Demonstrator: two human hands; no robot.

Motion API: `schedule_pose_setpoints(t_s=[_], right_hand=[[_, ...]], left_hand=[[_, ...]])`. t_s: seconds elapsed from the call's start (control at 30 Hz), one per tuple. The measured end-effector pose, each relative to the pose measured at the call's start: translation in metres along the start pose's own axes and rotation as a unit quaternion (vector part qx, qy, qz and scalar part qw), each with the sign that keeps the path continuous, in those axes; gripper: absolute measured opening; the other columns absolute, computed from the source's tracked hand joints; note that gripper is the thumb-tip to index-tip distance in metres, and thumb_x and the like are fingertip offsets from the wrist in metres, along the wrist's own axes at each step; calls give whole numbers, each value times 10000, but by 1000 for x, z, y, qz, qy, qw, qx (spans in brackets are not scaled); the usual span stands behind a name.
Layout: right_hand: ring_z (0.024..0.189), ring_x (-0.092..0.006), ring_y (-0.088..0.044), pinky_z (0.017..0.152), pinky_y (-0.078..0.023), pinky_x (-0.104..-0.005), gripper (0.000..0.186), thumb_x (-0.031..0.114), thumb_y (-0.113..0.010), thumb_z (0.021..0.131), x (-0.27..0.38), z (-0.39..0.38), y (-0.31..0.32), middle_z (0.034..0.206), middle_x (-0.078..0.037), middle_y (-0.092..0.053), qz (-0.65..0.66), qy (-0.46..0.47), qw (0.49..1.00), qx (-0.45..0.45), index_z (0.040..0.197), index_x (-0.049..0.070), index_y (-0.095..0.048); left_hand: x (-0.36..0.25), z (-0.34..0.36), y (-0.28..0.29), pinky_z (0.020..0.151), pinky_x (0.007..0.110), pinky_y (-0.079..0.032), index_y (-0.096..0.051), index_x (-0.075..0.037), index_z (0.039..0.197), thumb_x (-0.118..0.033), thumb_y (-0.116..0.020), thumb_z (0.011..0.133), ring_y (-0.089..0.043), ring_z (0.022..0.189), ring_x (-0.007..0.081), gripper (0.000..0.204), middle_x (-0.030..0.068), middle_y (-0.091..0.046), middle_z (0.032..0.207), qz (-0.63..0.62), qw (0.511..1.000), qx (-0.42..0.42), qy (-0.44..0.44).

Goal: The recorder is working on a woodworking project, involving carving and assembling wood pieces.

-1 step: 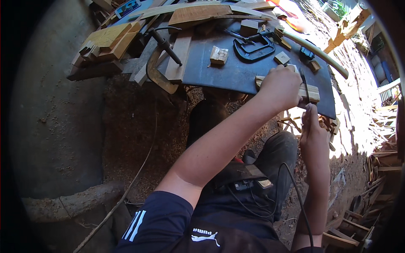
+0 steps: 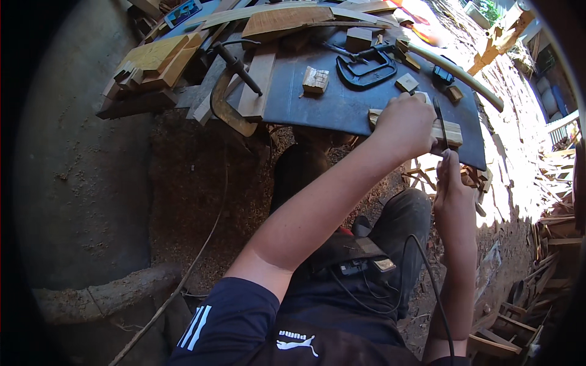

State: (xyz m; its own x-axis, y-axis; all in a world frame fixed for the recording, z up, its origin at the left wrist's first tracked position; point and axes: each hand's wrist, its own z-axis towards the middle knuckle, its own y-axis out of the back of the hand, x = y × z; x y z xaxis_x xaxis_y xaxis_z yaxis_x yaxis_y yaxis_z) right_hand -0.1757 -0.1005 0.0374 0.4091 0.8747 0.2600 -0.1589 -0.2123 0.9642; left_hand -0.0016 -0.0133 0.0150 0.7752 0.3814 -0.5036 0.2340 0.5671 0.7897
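Observation:
My left hand [image 2: 408,127] is closed over a short wooden block [image 2: 452,132] and presses it onto the dark tabletop [image 2: 293,97] near the front right edge. Against that block, just right of my left hand, lies a thin dark-bladed hand tool [image 2: 441,122], seen nearly edge-on. Its lower end is gripped by my right hand [image 2: 453,180], fingers closed. Which kind of blade it is, I cannot make out. Part of the block is hidden under my left hand.
A rusty clamp [image 2: 231,91] grips a board at the table's left edge. A black G-clamp [image 2: 367,67], a small wood block [image 2: 315,80] and a long wooden handle [image 2: 455,70] lie behind my hands. Boards [image 2: 287,20] pile up at the back.

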Motion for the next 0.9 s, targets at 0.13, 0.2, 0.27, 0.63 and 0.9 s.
schedule_pose_setpoints(t_s=[0.13, 0.2, 0.27, 0.63, 0.9], right_hand=[[795, -486, -672, 606, -475, -586, 403, 152, -480, 1049, -3, -50, 5, 860, -289, -686, 31, -26, 999, -9, 1440, 92, -408], [702, -480, -670, 574, -463, -585, 411, 131, -492, 1027, -8, -47, 4, 783, -282, -674, 18, -23, 1000, 3, 1429, 119, -412], [698, -468, -674, 596, -495, -570, 451, 36, -475, 953, 0, -16, 9, 696, -258, -645, -9, -22, 999, 48, 1391, 98, -386], [721, -485, -647, 584, -424, -579, 358, 172, -503, 1046, -14, -27, 5, 795, -282, -655, 69, 6, 997, -20, 1387, 87, -434], [785, -487, -654, 596, -441, -566, 399, 153, -514, 1037, -1, -59, 12, 827, -312, -651, 46, -43, 998, 13, 1423, 90, -437]], left_hand=[[-2, 1, -2, 921, 442, -529, -770, -67, 1037, -297, -798, 774, -664, 995, 367, 351, 177, -676, 1025, -14, 1000, -6, -19], [3, 4, 0, 917, 433, -527, -764, -50, 1065, -301, -802, 776, -662, 1009, 365, 385, 184, -680, 1042, -15, 1000, -1, -23], [3, 2, 7, 905, 434, -528, -761, -52, 1095, -312, -807, 777, -665, 994, 368, 414, 192, -678, 1029, -3, 1000, -8, -24], [2, 2, 2, 889, 429, -524, -745, -38, 1147, -317, -800, 789, -666, 983, 371, 458, 194, -677, 1046, -15, 999, -6, -44], [2, -1, 1, 910, 433, -517, -744, -40, 1145, -307, -793, 794, -663, 996, 378, 444, 199, -681, 1049, -6, 999, -6, -40]])
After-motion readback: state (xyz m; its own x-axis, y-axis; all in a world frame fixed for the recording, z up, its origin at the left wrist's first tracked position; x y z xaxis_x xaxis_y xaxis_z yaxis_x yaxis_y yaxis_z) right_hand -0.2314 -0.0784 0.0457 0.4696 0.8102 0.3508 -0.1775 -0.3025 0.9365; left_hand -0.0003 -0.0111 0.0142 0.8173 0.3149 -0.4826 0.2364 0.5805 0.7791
